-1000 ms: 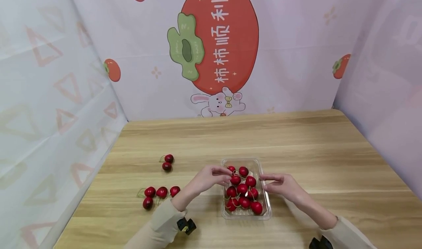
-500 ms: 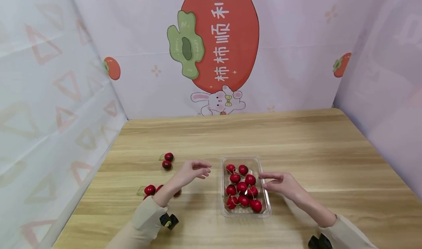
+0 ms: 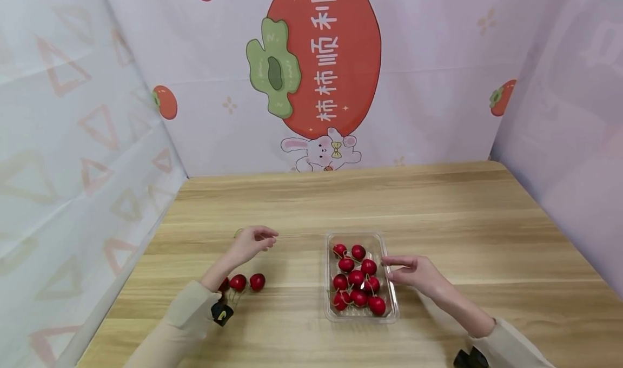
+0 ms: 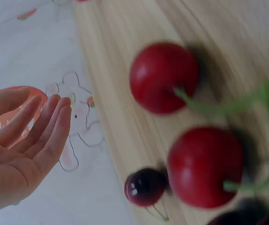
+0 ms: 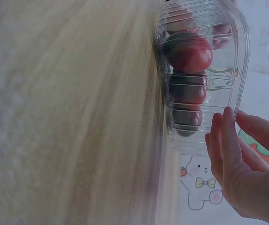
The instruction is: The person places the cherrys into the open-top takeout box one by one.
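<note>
The left hand (image 3: 250, 242) has moved away from the tray (image 3: 361, 317): a second ago its fingertips were over the far cherries inside the tray, half a second ago it was in the gap between the tray and the loose fruit, and now it hovers well to the left, over the spot where two loose cherries lay. Those two are hidden beneath it in the head view; only a bit of green stem shows at the wrist side. Its fingers are relaxed and lightly bent, and the left wrist view shows the hand (image 4: 22, 140) with an empty palm and straight fingers, holding nothing, above the table (image 3: 438, 216). The same view shows blurred loose cherries (image 4: 165, 77) on the wood near the camera. In the head view the nearer cluster (image 3: 248, 282) lies just beside the left sleeve, partly covered by it, where earlier four fruits were plain to see. The right hand (image 3: 413, 273) has hardly shifted; its fingers are stretched out flat, and the fingertips (image 5: 221, 136) touch the tray's right wall without curling round it. The tray stays at the front middle of the table, filled with red cherries (image 3: 357, 278) whose layout looks unchanged.
</note>
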Demonstrator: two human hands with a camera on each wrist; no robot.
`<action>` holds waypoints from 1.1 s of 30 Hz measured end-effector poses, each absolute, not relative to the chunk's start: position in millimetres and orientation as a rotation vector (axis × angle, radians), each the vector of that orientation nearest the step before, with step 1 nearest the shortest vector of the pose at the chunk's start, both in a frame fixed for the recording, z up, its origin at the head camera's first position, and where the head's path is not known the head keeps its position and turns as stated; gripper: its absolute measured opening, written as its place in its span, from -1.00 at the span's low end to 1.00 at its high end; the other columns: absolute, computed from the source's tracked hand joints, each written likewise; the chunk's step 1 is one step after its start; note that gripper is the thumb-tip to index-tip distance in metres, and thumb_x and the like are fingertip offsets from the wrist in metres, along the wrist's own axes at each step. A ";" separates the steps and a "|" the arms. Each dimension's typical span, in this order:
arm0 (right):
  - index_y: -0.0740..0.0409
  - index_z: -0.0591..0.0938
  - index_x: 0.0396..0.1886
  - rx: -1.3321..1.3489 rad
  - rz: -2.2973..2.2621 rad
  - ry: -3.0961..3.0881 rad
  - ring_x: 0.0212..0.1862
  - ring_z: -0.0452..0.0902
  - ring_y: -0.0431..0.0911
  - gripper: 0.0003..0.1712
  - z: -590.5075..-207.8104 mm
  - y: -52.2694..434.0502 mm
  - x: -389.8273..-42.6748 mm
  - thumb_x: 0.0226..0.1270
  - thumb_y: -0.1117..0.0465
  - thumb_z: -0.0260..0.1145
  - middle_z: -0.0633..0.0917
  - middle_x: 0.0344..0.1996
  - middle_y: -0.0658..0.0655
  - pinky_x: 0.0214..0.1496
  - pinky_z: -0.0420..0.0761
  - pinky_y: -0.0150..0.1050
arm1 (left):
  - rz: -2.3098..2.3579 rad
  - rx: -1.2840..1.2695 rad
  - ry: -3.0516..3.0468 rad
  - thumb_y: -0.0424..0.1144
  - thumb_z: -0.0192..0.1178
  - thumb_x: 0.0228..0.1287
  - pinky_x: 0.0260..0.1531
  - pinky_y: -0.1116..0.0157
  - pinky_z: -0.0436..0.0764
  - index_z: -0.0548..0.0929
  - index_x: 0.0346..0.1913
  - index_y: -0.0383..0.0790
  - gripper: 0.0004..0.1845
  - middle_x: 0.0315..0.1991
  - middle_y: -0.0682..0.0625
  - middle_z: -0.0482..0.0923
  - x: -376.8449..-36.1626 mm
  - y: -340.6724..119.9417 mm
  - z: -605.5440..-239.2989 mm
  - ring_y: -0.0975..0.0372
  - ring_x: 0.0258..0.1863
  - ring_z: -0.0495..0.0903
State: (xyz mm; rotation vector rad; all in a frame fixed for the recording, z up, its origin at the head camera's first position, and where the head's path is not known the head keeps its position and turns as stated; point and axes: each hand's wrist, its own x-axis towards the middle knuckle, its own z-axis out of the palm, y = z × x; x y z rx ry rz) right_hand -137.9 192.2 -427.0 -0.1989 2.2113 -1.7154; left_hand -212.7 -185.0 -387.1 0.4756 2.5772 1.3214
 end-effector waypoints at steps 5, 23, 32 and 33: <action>0.41 0.43 0.08 -0.185 -1.710 2.215 -0.15 0.57 -0.15 -0.43 -428.4 192.5 -138.2 0.12 0.16 0.28 0.51 0.00 0.33 -0.07 0.52 -0.28 | 1.213 0.468 2.675 -0.37 0.05 0.22 -0.38 0.12 0.57 0.54 -0.12 -0.46 -0.76 -0.27 -0.28 0.57 -223.1 -199.0 -390.0 -0.06 -0.30 0.54; 0.44 0.42 0.06 -0.185 -1.723 2.216 -0.15 0.58 -0.13 -0.42 -427.1 191.1 -137.7 0.10 0.17 0.29 0.49 0.01 0.36 -0.09 0.53 -0.31 | 1.003 0.463 2.896 -0.45 0.07 0.14 -0.31 0.16 0.55 0.56 -0.19 -0.50 -0.80 -0.29 -0.25 0.59 -247.8 -245.0 -392.9 0.01 -0.30 0.56; 0.45 0.43 0.05 -0.198 -1.731 2.213 -0.15 0.58 -0.12 -0.43 -428.0 191.1 -137.8 0.10 0.19 0.29 0.48 0.01 0.37 -0.08 0.53 -0.31 | 0.935 0.455 2.884 -0.45 0.09 0.11 -0.32 0.16 0.55 0.54 -0.19 -0.52 -0.79 -0.31 -0.29 0.58 -255.0 -261.0 -397.0 0.00 -0.33 0.56; 0.45 0.43 0.05 -0.198 -1.732 2.212 -0.15 0.58 -0.13 -0.43 -428.1 191.1 -137.7 0.10 0.19 0.29 0.48 0.01 0.37 -0.08 0.53 -0.31 | 0.922 0.466 2.887 -0.45 0.09 0.10 -0.33 0.15 0.55 0.54 -0.20 -0.53 -0.79 -0.31 -0.29 0.58 -255.9 -262.3 -397.5 0.00 -0.34 0.56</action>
